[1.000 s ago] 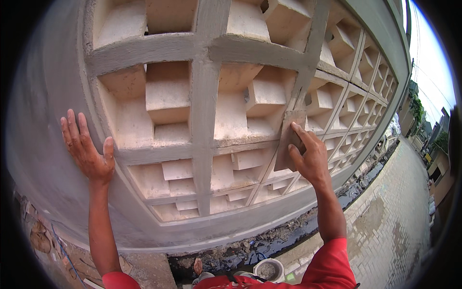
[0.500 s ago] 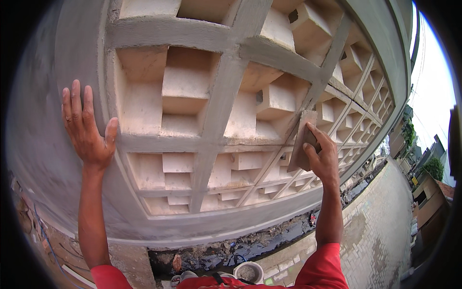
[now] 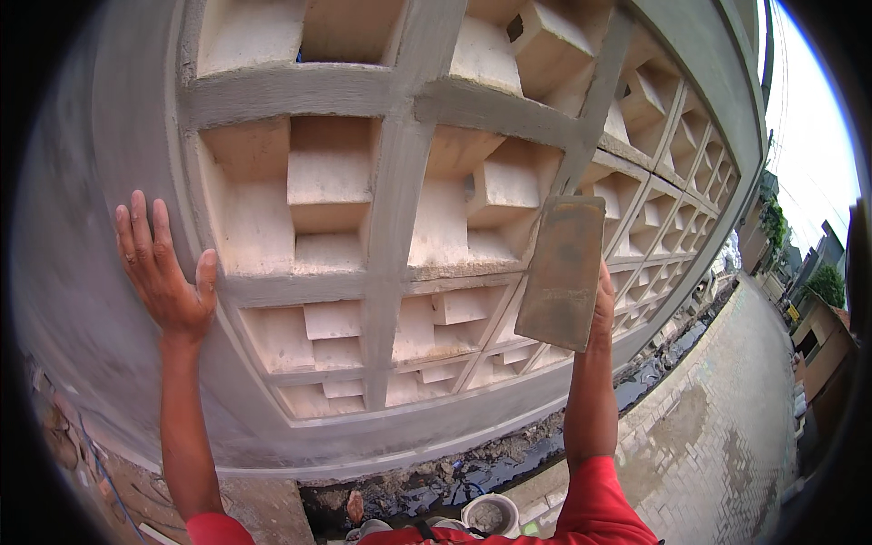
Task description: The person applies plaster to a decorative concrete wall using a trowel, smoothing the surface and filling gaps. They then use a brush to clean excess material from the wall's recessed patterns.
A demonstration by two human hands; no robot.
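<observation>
My left hand lies flat with fingers stretched on the smooth grey plastered wall, beside the edge of a lattice of pale vent blocks. My right hand grips a flat rectangular plastering float from behind, so most of its fingers are hidden. The float's broad brownish-grey face is turned towards me, with its upper end near a grey mortar joint between blocks. Whether it touches the joint I cannot tell.
Below the wall runs a ditch with dark water and rubble. A bucket holding grey material stands near my feet. To the right a paved lane leads past houses. A blue hose or cable lies at lower left.
My right hand has turned the float from nearly edge-on to face me, shifting slightly left and lower. My left hand stays on the wall, while the whole view has shifted a little.
</observation>
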